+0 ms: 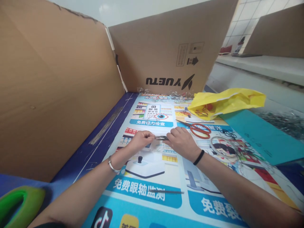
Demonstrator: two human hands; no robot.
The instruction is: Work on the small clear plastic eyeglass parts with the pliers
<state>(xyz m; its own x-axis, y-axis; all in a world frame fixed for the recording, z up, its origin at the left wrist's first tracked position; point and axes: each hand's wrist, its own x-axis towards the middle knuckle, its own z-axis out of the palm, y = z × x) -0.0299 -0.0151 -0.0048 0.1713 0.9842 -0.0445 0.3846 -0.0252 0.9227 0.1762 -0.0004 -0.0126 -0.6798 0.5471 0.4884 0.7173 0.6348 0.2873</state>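
Note:
In the middle of the head view, my right hand (182,142) is closed around a small pair of pliers (161,138), whose metal jaws point left. My left hand (142,140) pinches what looks like a thin wire (157,146) at the tips of the jaws; its faint loop shows just below. The pliers' handles are mostly hidden in my right palm. Just beyond my right hand lie orange-handled scissors (200,130). On the sheet nearer to me is a thin dark metal rod (166,192).
A printed sheet (142,205) covers the table, walled by cardboard panels (59,79) at left and back. At right lie a yellow bag (237,99), a teal board (263,139), a clear ring (213,147) and tangled wires. Straight wires (106,125) and green tape (30,202) lie left.

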